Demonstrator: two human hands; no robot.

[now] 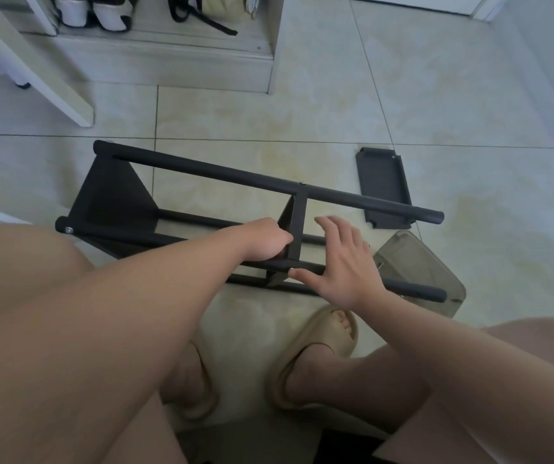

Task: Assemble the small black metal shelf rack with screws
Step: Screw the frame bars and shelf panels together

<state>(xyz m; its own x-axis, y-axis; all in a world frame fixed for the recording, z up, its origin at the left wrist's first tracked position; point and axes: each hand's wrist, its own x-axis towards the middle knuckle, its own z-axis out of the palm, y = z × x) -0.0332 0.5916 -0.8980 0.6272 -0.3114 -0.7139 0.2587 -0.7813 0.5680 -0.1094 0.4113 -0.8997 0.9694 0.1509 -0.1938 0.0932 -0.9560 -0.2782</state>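
- black shelf rack (pixel 235 177) lies on its side on the tiled floor (pixel 336 112), mid-view.
- grey translucent box (pixel 419 266) at its 4 o'clock, crossed by the near tube (pixel 416 289).
- beige slippers (pixel 315 356) at 6 o'clock.
- loose black shelf panel (pixel 384 189) lies flat at 2 o'clock, apart.
- right hand (pixel 342 262) is spread flat, thumb touching the near tube.
- left hand (pixel 262 241) curls round the middle panel (pixel 297 226).

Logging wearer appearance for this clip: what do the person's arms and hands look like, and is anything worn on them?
The left hand and right hand are ungloved, with no rings, watch or bracelet showing. The arms behind them are bare up to the frame edge, with no sleeves in view.
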